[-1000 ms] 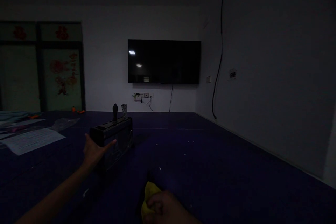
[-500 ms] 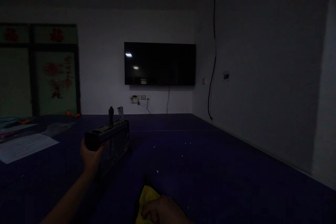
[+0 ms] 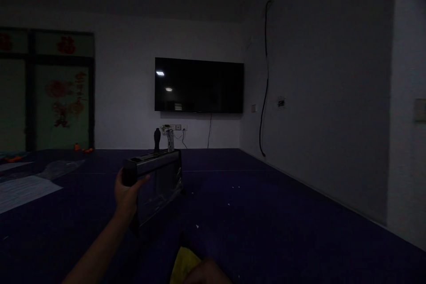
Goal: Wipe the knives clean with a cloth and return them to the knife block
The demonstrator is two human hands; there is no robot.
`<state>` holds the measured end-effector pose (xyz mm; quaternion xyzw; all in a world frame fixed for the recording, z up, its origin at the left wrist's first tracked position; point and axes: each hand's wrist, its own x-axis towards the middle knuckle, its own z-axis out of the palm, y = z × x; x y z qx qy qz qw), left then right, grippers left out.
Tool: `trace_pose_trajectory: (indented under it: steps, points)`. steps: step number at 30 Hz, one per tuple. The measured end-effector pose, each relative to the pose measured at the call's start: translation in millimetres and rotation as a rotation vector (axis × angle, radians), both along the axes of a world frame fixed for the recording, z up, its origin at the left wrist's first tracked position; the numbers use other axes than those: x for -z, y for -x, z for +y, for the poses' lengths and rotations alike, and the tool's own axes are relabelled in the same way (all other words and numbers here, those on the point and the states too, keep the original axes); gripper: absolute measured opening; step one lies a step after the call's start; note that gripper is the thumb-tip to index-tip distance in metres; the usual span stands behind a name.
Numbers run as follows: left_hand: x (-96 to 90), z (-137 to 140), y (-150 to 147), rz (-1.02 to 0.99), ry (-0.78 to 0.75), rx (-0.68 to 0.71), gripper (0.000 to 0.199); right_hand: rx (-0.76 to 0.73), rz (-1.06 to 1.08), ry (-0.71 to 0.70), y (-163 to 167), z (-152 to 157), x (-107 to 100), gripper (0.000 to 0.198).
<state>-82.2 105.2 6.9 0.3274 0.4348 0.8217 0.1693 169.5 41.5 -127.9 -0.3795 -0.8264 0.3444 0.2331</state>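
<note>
My left hand [image 3: 126,194] is closed around the near end of a long dark box [image 3: 158,188] with a glossy, film-like side, its thumb lying along that side. Out of the box's top stand a black handle [image 3: 157,140] and a silver, patterned handle [image 3: 170,140]; what they belong to is hidden. At the bottom edge of the view, my right hand [image 3: 208,271] grips a yellow cloth [image 3: 182,262] low over the dark blue surface [image 3: 266,230]. The right fingers are partly cut off and dim.
Small white scraps [image 3: 197,226] dot the surface. Printed paper [image 3: 28,193] and clear plastic [image 3: 61,168] lie to the left, with orange items [image 3: 87,150] farther back. A television [image 3: 199,85] hangs on the far wall; a black cable [image 3: 264,111] runs down the right wall.
My left hand and the dark box have shifted right and slightly closer to the middle. The right hand with the yellow cloth has sunk lower in view. The head view has turned a little right.
</note>
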Motion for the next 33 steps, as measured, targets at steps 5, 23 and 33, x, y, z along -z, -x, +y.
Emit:
trace_pose_trajectory:
  steps: [5,23,33]
  points:
    - [-16.4,-20.9,-28.0,-0.125,-0.041,0.302,0.089,0.370,0.380,-0.244,-10.0,2.8,-17.9,0.045]
    - [-29.1,-66.6,-61.0,-0.180,-0.071,0.726,0.062,0.048,0.888,-0.042,-57.6,24.3,-167.5,0.070]
    - [-25.2,-59.3,-58.6,-0.118,-0.040,0.735,0.069,0.191,1.025,-0.010,-39.0,33.2,-154.5,0.059]
